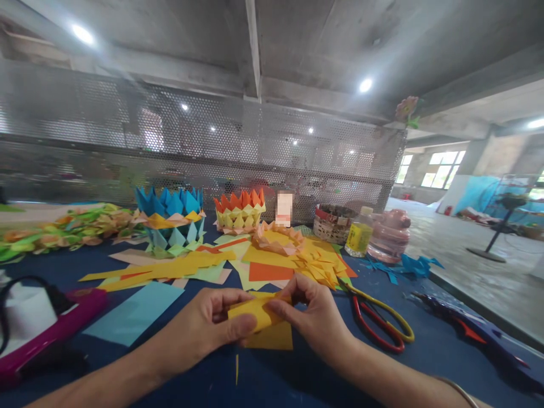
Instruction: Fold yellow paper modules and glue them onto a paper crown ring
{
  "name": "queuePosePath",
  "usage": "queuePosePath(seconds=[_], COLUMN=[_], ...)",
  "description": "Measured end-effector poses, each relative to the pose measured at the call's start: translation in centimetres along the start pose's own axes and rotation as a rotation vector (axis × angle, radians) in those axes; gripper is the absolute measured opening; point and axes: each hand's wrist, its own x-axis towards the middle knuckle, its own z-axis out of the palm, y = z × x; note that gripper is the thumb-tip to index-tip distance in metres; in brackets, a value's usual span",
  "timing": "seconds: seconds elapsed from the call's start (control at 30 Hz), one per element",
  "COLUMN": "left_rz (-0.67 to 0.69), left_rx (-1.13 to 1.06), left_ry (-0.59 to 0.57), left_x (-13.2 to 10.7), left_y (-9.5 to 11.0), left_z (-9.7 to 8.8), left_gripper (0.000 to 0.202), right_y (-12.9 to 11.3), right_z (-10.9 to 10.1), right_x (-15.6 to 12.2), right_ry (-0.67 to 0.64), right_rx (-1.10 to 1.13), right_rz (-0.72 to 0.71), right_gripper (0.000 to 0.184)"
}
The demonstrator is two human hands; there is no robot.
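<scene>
Between both hands I hold a folded piece of yellow paper point(242, 310) just above the dark blue table. My left hand point(223, 317) pinches its left side, thumb in front. At the other end, the thumb and fingers of my right hand point(306, 303) close on the paper's upper right corner. Beneath it lies a flat yellow sheet point(276, 338). Scissors point(382, 320) with red and yellow handles rest right of my right hand. A light blue paper sheet point(138, 311) lies left of my left hand.
Behind stand a blue folded-paper ring stack point(170, 224), an orange and yellow one point(240, 209), and a peach ring point(280, 239). Yellow paper strips point(161, 269) and folded yellow pieces point(323, 266) lie around. A bottle point(359, 233), pink jug point(388, 238) and glue gun point(480, 334) are at right.
</scene>
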Motion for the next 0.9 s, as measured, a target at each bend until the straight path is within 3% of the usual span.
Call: queuePosePath(seconds=[0.13,0.23,0.4,0.9], left_rz=[-0.028,-0.016,-0.044,-0.025], left_rx=[-0.054,-0.052,0.003,0.06], left_ry=[0.032,0.063,0.087,0.094], left_x=[0.32,0.43,0.28,0.28], left_y=[-0.43,-0.4,0.29,0.07], left_z=[0.01,-0.15,-0.21,-0.13], left_gripper=[0.039,0.038,0.038,0.043], right_y=[-0.2,-0.11,0.09,-0.01], right_z=[0.21,0.27,0.27,0.03], right_x=[-0.18,-0.18,-0.03,-0.07], right_ry=[0.0,-0.049,-0.182,-0.103], right_rx=[0.047,0.085,0.116,-0.11], right_rz=[-0.031,0.012,0.073,-0.047], right_gripper=[0.029,0.043,0.036,0.036])
